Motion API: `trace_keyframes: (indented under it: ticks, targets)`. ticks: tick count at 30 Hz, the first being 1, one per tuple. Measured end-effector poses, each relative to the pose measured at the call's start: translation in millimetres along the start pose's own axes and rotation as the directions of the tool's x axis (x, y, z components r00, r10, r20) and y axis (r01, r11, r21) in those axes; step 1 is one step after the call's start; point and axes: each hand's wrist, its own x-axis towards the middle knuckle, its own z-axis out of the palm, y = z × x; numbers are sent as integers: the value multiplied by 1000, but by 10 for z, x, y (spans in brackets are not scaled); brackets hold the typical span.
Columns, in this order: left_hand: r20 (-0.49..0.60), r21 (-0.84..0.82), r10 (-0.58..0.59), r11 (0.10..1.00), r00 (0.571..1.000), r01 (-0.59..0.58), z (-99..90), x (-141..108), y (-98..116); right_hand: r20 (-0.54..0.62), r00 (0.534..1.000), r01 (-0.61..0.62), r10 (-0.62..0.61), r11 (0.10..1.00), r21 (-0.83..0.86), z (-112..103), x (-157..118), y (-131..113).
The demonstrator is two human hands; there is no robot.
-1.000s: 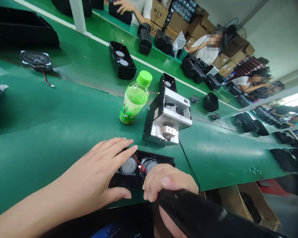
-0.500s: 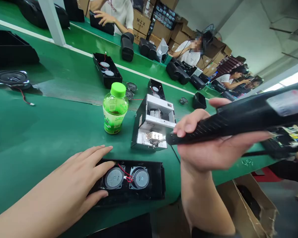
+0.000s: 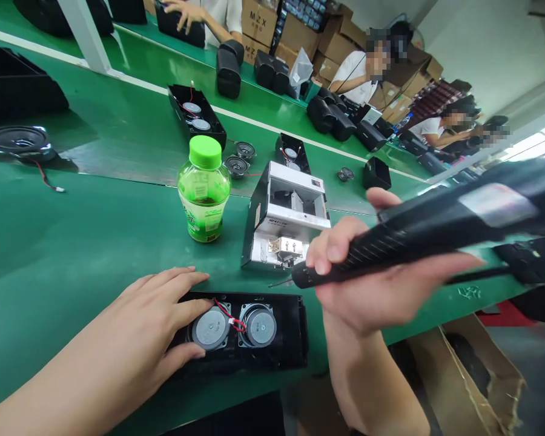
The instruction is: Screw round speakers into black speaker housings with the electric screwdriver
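My left hand [image 3: 157,330] grips the left end of a black speaker box [image 3: 288,336], fingers at its far edge and thumb toward its near side. Two round speakers [image 3: 260,327] sit in the box, joined by red wires [image 3: 236,325] with a white plug. My right hand [image 3: 367,290] is wrapped round a black electric screwdriver [image 3: 409,233], tilted with its thin bit pointing left, above and apart from the box's right half. Just behind the bit stands a silver and black screw feeder [image 3: 284,224]. Whether a screw is on the bit I cannot make out.
A green-capped bottle [image 3: 204,194] stands left of the feeder. Farther back are loose speakers [image 3: 237,166] and another open speaker box [image 3: 197,118]. A cardboard box [image 3: 476,375] sits below the table edge at right. Several people work across the green bench.
My right hand has drawn the screwdriver away from the screw feeder, down and left toward the speaker box. The left hand stays on the box. The view has shifted slightly.
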Motion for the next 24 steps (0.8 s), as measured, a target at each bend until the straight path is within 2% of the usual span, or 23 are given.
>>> trace_keyframes:
  ticks: [3, 6, 13, 17, 24]
  targets:
    - [-9, 18, 20, 1000, 1000, -20, -9, -4, -11, 92, 992, -87, 84, 996, 29, -30, -130, -241]
    - [-3, 14, 19, 1000, 1000, -19, -9, -26, -9, 199, 966, -177, 164, 983, 48, 4, -213, -313]
    - [-2, 13, -6, 1000, 1000, 6, 30, -94, 18, 237, 943, -285, 234, 935, 210, 209, -319, 56]
    - [5, 4, -3, 1000, 1000, 3, 9, -78, 24, 276, 931, -296, 239, 936, 188, 275, -348, 175]
    - [39, -53, -75, 996, 996, 77, 22, -62, 58, 294, 928, -281, 229, 949, 146, 323, -373, 237]
